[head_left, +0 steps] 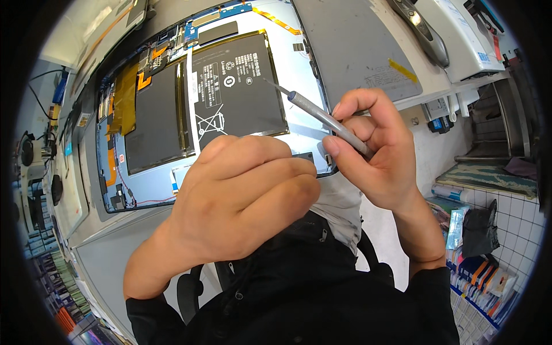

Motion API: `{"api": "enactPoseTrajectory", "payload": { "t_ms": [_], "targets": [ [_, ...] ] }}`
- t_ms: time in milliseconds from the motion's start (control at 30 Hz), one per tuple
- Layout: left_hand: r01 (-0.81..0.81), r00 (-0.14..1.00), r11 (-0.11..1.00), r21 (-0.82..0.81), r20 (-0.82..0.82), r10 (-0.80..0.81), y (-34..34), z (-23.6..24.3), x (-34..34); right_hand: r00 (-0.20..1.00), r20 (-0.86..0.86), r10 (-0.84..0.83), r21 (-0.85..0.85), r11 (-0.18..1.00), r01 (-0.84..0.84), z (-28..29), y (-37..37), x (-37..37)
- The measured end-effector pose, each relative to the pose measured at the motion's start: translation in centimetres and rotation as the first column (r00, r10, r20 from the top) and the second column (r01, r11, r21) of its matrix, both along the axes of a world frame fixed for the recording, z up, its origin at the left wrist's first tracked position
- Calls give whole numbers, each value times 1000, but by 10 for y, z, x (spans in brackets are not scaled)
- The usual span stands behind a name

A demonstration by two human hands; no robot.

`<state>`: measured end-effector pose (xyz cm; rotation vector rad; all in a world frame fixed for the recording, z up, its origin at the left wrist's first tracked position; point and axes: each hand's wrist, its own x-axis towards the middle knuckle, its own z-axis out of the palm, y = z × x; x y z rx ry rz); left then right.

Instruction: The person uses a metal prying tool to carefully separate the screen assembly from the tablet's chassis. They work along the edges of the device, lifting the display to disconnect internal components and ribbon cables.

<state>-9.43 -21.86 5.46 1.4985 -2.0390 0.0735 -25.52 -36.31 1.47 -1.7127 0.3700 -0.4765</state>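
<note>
Hands meet over an opened tablet [230, 98] that lies face down on the grey bench [356, 46], its back cover off. The right hand [374, 149] has its thumb and fingers closed around a slim grey screwdriver [328, 121], held like a pen, with the thin metal tip pointing up and left over the black battery [238, 92]. Whether the tip touches the battery cannot be told. The left hand [241, 201] is curled into a loose fist over the near edge of the tablet, knuckles up; its fingers fold under, so what they grip, if anything, is hidden. It covers the lower right part of the frame.

Inside the tablet a second black battery cell [155, 123] sits to the left of the first, with a white ribbon strip [191, 103] running between them. Orange flex cables [129, 95] lie along the left side, and a blue circuit board [221, 11] sits at the far edge. A grey handheld tool [422, 31] rests on a white box [466, 40] at the far right. Coloured packets [477, 276] stand on shelves low at the right.
</note>
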Motion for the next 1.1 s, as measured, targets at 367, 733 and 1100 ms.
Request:
{"api": "enactPoseTrajectory", "payload": {
  "t_ms": [367, 733, 1100],
  "targets": [
    [-12, 993, 993, 115, -111, 25, -4, 0, -3, 1000, 14, 15, 25, 1000, -15, 3, 0, 1],
    [47, 997, 993, -111, 72, -39, -3, 0, -3, 1000, 6, 10, -40, 999, -10, 1, -1, 0],
    [60, 992, 989, -134, 119, -44, 1, -3, 4, 1000, -3, 29, -31, 999, -29, -1, -2, 1]
  ]
}}
